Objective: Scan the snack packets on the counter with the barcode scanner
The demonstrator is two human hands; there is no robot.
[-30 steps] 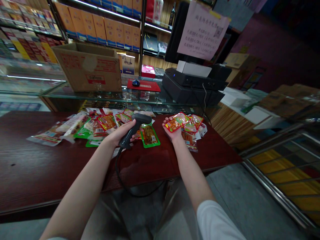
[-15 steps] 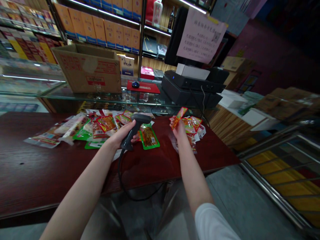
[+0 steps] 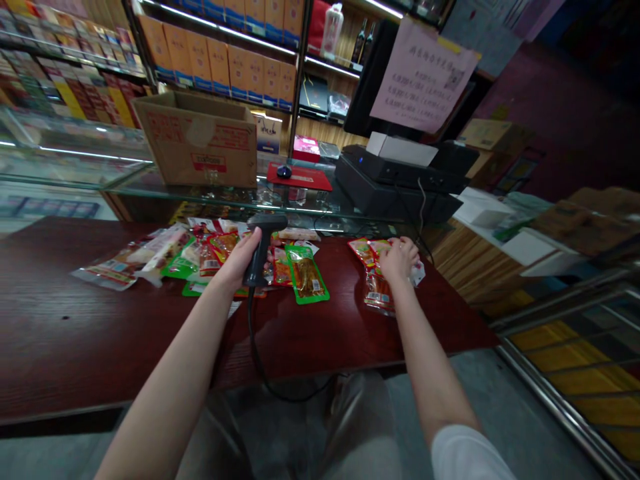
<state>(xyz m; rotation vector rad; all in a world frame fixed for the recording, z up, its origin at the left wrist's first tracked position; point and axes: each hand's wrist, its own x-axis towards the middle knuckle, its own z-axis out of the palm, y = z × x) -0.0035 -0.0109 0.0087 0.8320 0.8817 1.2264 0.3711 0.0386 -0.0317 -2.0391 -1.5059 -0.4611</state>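
Left hand (image 3: 239, 261): closed around the grip of a black corded barcode scanner (image 3: 261, 248), which is held nearly upright over the packets.

Right hand (image 3: 401, 260): partly closed, with the fingers curved downward onto a small heap of red-edged snack packets (image 3: 379, 293); whether a packet is gripped cannot be told.

Scanner cable (image 3: 254, 337): led down from the scanner's base, over the table edge and into a loop below.

Between the hands: a green-edged snack packet (image 3: 306, 275) is laid flat, just beside the scanner.

Left of the scanner: mixed snack packets (image 3: 200, 261) are spread out, overlapping one another.

Surface: all the packets are laid on a dark red wooden table (image 3: 100, 347).

Behind: a glass counter (image 3: 215, 197) is topped by a cardboard box (image 3: 197, 143), a computer mouse (image 3: 283, 171) on a red mat (image 3: 300, 177), and a black till unit (image 3: 390, 180). A pink paper notice (image 3: 425, 77) is hung above the unit, and boxed goods on shelves (image 3: 220, 60) are seen beyond.
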